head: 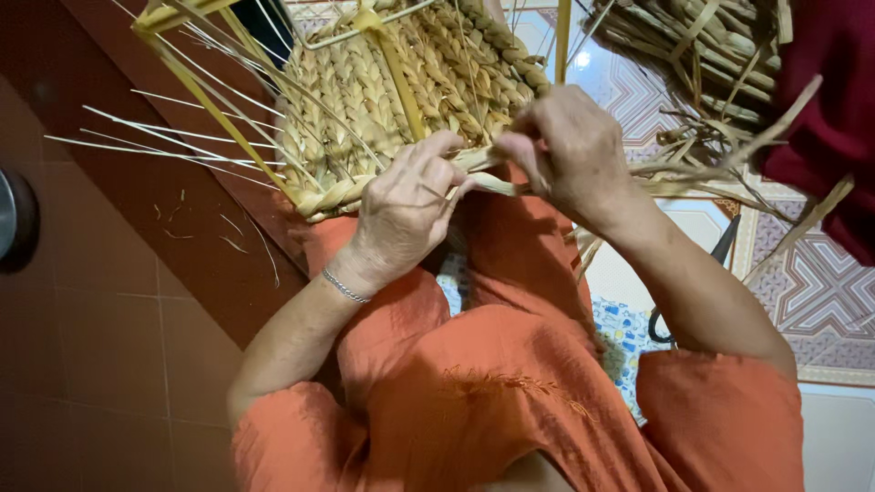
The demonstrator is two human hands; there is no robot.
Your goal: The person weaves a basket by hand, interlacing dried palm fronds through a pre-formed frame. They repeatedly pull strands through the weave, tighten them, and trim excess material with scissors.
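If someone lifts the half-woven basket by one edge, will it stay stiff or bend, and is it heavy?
The half-woven basket would probably hold its shape: its braided panel is laced onto a thin frame. It looks light, being dried fibre. The loose strands sticking out would likely flop and snag. Both the left hand and right hand pinch a braid at its edge.

Glossy patterned floor tiles [820, 292] adjoin a reddish-brown tiled floor [100, 364].

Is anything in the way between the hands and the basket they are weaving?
Nothing visible. The left hand and right hand already pinch the braided straw strand at the woven basket's lower edge.
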